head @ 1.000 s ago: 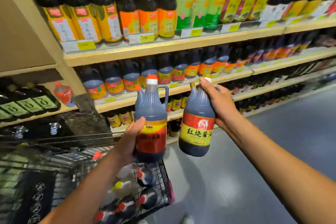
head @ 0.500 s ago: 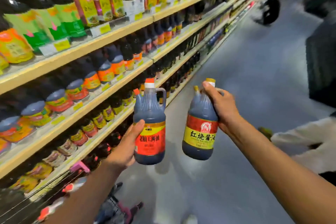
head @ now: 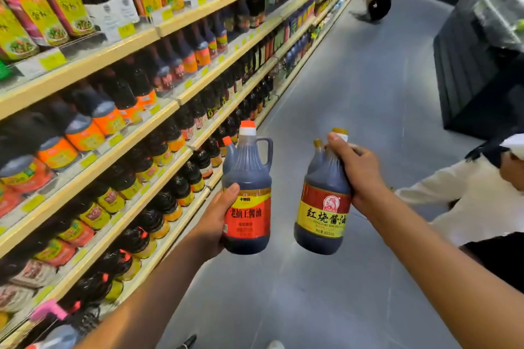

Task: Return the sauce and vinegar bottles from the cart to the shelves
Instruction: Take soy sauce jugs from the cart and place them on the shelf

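Beside stocked shelves (head: 158,133), hands (head: 211,224) (head: 355,170) each grip a bottle (head: 246,193) (head: 324,201).

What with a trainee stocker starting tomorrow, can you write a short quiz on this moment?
1. True or false: the left hand holds the left bottle by its handle.
2. Where does the right hand grip the right bottle? A: the base. B: the top, near the cap. C: the label.
3. Fill in: the shelves run along the person's ____ side.

Key: 1 false, the fingers wrap the body. 2 B. 3 left.
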